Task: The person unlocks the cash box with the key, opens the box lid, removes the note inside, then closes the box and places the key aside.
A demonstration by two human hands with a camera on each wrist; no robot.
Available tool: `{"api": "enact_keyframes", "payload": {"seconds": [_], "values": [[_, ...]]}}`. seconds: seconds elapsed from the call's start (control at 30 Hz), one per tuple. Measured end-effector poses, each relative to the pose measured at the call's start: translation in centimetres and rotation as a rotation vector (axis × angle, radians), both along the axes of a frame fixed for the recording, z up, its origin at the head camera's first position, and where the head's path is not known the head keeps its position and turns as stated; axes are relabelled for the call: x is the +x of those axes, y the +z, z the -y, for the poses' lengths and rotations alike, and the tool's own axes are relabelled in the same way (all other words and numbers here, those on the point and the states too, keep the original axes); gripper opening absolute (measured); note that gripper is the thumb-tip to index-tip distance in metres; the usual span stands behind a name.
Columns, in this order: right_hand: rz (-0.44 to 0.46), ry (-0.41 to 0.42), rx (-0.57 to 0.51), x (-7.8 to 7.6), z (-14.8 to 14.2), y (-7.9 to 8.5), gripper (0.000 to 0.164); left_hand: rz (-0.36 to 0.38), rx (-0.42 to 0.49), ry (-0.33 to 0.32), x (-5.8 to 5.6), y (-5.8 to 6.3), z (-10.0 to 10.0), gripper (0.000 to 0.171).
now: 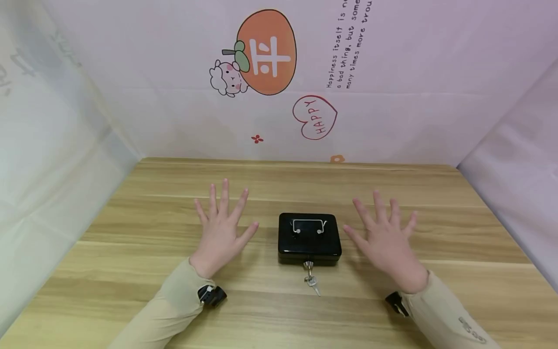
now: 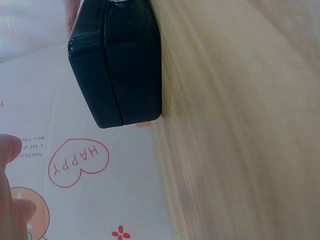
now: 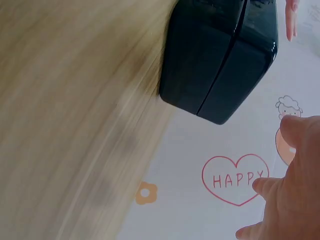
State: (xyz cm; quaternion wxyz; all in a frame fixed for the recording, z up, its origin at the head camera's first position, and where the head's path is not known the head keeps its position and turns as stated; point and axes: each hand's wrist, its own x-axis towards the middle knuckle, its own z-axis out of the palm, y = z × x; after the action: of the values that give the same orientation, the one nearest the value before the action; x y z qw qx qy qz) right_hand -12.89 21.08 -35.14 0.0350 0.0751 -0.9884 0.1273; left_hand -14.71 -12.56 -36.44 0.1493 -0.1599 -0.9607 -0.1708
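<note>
Black box (image 1: 309,245): sits between my two hands on the wood-grain surface (image 1: 301,320), its lid down; both wrist views show the seam under the lid.
Handle (image 1: 308,220): thin metal wire, on top of the lid.
Lock (image 1: 308,265): round and silvery, on the side facing me, with keys (image 1: 311,281) at it; too small to count.
My left hand (image 1: 221,237): wide, fingers straight and spread, holding nothing, apart from the box.
My right hand (image 1: 388,242): wide as well, nothing in it, thumb tip near the box's right edge.
Contact: I cannot tell whether either palm meets the surface.
Sleeves (image 1: 174,300): pale beige, a black device (image 1: 212,295) at my left wrist.
Back cloth (image 1: 174,121): white, with a red HAPPY heart (image 1: 315,118) and an orange fruit (image 1: 281,39).
</note>
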Motion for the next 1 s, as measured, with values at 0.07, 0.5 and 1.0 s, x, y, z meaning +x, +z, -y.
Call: {"api": "enact_keyframes", "payload": {"seconds": [0.07,0.5,1.0], "values": [[0.004,0.006,0.003,0.0,0.2,-0.1,0.072,0.01,-0.008,0.002,0.1,0.0,-0.1,0.072],[-0.033,0.066,0.006,0.2,1.0,0.1,0.071,0.026,-0.019,-0.066,0.4,-0.1,-1.3,0.071],[-0.085,0.263,0.077,1.3,2.6,1.2,0.063,0.082,-0.075,-0.232,1.0,-0.3,-4.7,0.071]]}}
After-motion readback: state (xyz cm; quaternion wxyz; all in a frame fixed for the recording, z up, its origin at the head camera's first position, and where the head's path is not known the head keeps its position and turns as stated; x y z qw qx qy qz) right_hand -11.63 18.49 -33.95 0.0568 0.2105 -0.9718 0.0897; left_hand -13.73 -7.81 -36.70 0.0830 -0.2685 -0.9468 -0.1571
